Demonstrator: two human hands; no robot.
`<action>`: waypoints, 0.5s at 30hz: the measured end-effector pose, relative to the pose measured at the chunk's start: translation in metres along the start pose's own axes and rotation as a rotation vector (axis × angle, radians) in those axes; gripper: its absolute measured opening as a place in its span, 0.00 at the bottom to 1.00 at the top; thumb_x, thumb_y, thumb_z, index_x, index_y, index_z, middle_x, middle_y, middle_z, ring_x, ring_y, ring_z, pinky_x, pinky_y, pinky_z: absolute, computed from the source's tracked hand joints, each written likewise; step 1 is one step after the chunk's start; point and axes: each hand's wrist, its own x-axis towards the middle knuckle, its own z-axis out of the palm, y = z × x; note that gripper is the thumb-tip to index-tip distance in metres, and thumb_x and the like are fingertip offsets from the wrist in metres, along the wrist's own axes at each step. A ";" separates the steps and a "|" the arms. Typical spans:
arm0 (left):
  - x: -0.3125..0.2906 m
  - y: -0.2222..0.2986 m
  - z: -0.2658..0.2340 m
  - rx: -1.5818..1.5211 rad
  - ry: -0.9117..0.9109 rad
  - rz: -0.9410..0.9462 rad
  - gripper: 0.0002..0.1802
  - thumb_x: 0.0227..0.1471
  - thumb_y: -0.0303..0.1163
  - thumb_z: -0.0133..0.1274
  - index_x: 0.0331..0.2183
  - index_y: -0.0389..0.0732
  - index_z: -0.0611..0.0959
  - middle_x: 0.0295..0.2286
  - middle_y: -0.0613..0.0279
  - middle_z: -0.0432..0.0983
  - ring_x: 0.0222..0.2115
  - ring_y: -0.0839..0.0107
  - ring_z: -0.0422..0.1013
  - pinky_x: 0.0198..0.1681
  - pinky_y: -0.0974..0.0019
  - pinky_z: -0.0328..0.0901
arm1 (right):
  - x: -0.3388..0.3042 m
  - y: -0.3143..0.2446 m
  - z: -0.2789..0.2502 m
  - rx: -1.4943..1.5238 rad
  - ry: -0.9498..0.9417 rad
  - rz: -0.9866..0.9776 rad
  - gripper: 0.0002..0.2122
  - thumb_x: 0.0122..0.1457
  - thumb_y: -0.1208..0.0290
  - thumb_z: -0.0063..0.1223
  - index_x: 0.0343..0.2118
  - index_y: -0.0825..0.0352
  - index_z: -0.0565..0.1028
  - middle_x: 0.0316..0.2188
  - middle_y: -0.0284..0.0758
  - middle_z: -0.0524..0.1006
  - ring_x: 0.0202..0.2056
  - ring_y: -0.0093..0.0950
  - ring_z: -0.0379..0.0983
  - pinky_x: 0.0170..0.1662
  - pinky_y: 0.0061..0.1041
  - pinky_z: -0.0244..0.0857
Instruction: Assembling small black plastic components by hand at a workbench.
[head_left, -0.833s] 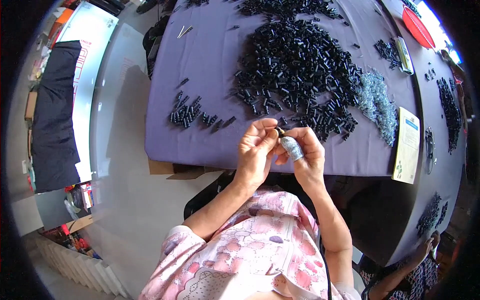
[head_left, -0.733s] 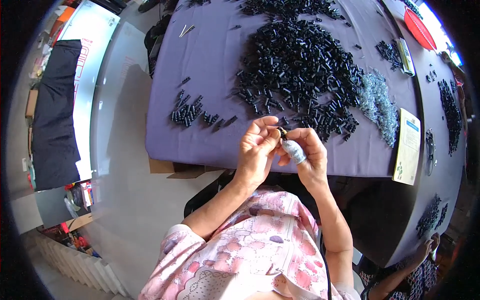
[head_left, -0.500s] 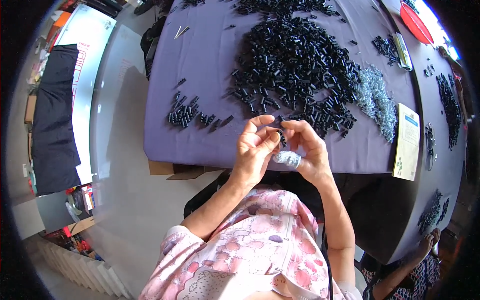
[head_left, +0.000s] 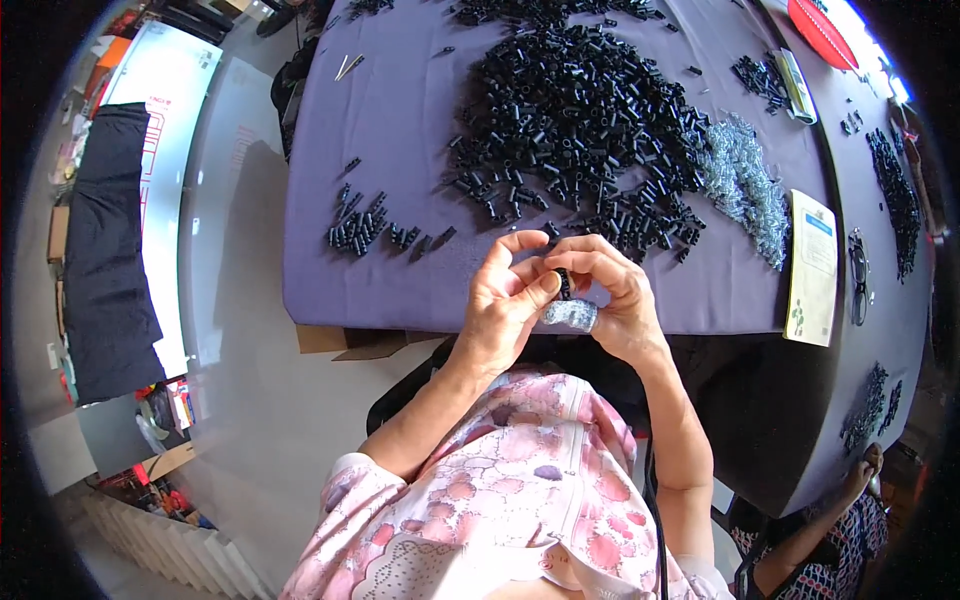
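A round table [head_left: 400, 120] with a purple cloth fills the upper part of the view, and a large heap of small black tubes [head_left: 570, 110] lies on it. Beside the heap is a pile of silvery metal pieces [head_left: 745, 185]. At the near edge, the left hand [head_left: 505, 300] and the right hand [head_left: 610, 295] meet, fingers closed narrow around one small black piece [head_left: 563, 283], probably to keep it steady. A silvery bundle [head_left: 570, 315] rests in the right palm.
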 end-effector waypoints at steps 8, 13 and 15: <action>0.000 -0.002 -0.003 -0.080 0.001 -0.028 0.21 0.50 0.18 0.52 0.46 0.39 0.66 0.33 0.59 0.74 0.33 0.77 0.70 0.40 0.75 0.67 | 0.001 0.002 0.003 -0.072 0.047 -0.109 0.12 0.44 0.77 0.62 0.34 0.67 0.75 0.35 0.34 0.75 0.33 0.24 0.72 0.33 0.20 0.65; -0.002 -0.003 -0.003 -0.128 -0.020 -0.061 0.21 0.49 0.18 0.53 0.45 0.40 0.67 0.32 0.58 0.75 0.34 0.73 0.72 0.41 0.72 0.67 | -0.003 -0.003 0.004 -0.076 0.065 -0.107 0.13 0.43 0.81 0.59 0.35 0.67 0.76 0.35 0.36 0.75 0.30 0.27 0.72 0.33 0.22 0.66; -0.002 -0.008 -0.005 -0.162 -0.054 -0.083 0.22 0.48 0.18 0.54 0.45 0.40 0.67 0.32 0.58 0.74 0.34 0.72 0.72 0.41 0.71 0.67 | -0.007 0.003 0.003 -0.083 0.088 -0.118 0.12 0.43 0.81 0.59 0.33 0.67 0.76 0.34 0.35 0.76 0.29 0.26 0.72 0.33 0.22 0.66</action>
